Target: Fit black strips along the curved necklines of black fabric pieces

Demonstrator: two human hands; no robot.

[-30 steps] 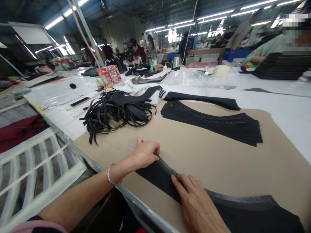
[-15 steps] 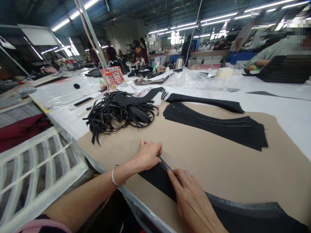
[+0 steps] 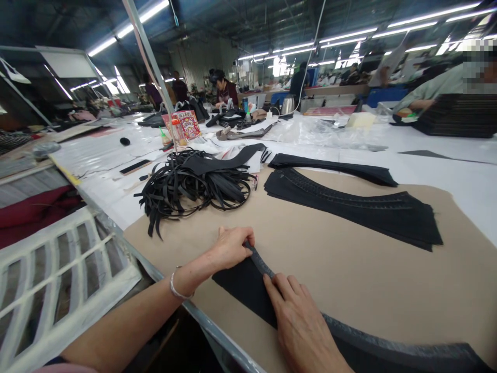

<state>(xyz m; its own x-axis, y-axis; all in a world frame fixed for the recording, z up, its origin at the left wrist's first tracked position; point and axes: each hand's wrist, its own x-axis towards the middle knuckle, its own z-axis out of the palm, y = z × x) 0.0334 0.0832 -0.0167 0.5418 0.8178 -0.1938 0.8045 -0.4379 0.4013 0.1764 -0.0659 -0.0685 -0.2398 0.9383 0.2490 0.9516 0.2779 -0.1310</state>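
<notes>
On the beige sheet [image 3: 373, 280], near its front edge, the left hand [image 3: 235, 248] pinched the black fabric piece [image 3: 248, 292]; rightward, the right hand [image 3: 301, 316] lay on it, fingers close, grip unclear. The step seemed edge-pressing; the next move probably required a smooth curve.

The bare tan sheet [image 3: 373, 280] leaves a broad passage between the near curved black fabric piece [image 3: 248, 290] and the far-right black stack [image 3: 349, 215]. Farther left, a heap of black strips [image 3: 198, 189] blocks the way, a slanting pole [image 3: 150, 57] beyond it. Only a narrow gap separates the left hand [image 3: 233, 247] and right hand [image 3: 301, 321].
</notes>
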